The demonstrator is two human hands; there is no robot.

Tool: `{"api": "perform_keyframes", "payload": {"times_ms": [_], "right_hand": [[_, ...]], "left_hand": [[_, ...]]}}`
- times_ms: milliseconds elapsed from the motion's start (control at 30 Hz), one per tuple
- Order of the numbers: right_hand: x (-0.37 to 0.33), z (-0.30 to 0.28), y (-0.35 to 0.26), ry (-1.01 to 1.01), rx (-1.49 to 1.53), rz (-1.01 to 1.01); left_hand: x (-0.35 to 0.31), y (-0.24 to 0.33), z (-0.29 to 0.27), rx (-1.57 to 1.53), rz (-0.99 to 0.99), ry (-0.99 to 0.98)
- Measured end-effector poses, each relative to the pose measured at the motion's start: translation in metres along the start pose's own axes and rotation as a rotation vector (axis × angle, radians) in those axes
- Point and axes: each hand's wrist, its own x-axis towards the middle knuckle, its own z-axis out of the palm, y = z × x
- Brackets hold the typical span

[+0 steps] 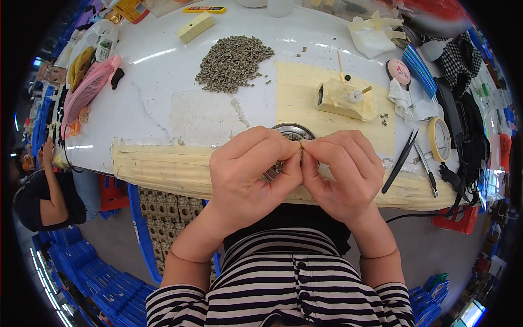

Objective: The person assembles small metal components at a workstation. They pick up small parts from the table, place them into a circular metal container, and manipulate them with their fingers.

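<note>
My left hand (248, 174) and my right hand (348, 171) meet fingertip to fingertip near the table's front edge. Thumb and forefinger are pinched together on each; whatever sits between them is too small to name. Beneath the fingers is a round metal dish (295, 127), partly hidden, with small metal pieces in it. A heap of small grey-brown metal pieces (231, 62) lies farther back, left of the hands. Behind my right hand stands a tape-wrapped block (340, 101) with a white piece and a thin stick on top.
To the right lie black tweezers (400, 161), a pen-like tool (426, 170) and a tape roll (439, 139). A yellowish block (195, 28) sits at the back. A pink mesh item (90, 92) lies left, near another person (52, 199). Below the table is a blue crate (143, 234).
</note>
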Motion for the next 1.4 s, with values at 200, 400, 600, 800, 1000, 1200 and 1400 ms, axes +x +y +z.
{"api": "perform_keyframes", "payload": {"times_ms": [200,400,600,800,1000,1200,1400], "right_hand": [[0.000,0.000,-0.001,0.003,0.020,0.023],[0.001,-0.001,-0.001,-0.001,0.037,0.028],[0.000,0.000,0.002,0.033,-0.028,-0.054],[-0.001,0.001,0.003,0.052,-0.067,-0.096],[-0.002,0.003,0.003,0.056,-0.097,-0.104],[0.000,0.002,0.003,0.010,-0.074,-0.080],[-0.001,0.004,0.003,-0.005,-0.033,-0.036]], "left_hand": [[0.002,-0.002,0.002,-0.051,0.014,0.012],[0.002,-0.004,0.000,-0.027,0.052,0.009],[0.001,-0.004,-0.001,-0.105,-0.058,0.015],[0.000,0.001,-0.003,-0.036,-0.033,0.013],[0.002,0.003,-0.003,0.198,0.146,0.026],[0.001,0.004,-0.002,0.260,0.167,0.036],[0.002,0.006,-0.001,0.373,0.234,0.030]]}}
